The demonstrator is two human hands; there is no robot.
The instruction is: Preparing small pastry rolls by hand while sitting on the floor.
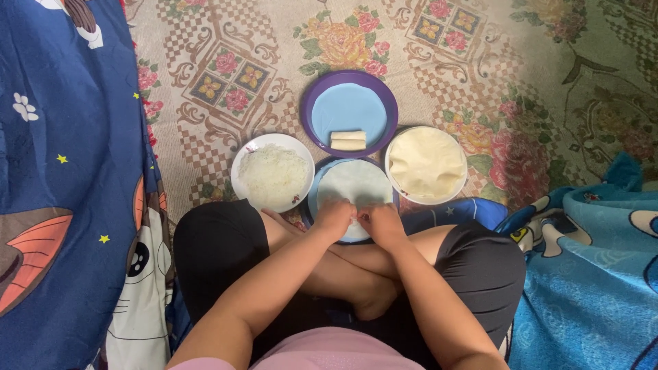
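Both hands, left hand (334, 218) and right hand (379, 221), pinch the near edge of the wrapper (354, 185) on the blue plate (314, 199) before the knees. Even tension should prevent tearing; rolls (348, 140) lie beyond.

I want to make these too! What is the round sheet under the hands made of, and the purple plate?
The round sheet looks like thin rice paper: pale, matte, slightly see-through. The purple plate is probably plastic: bright even colour, smooth, faintly shiny rim.
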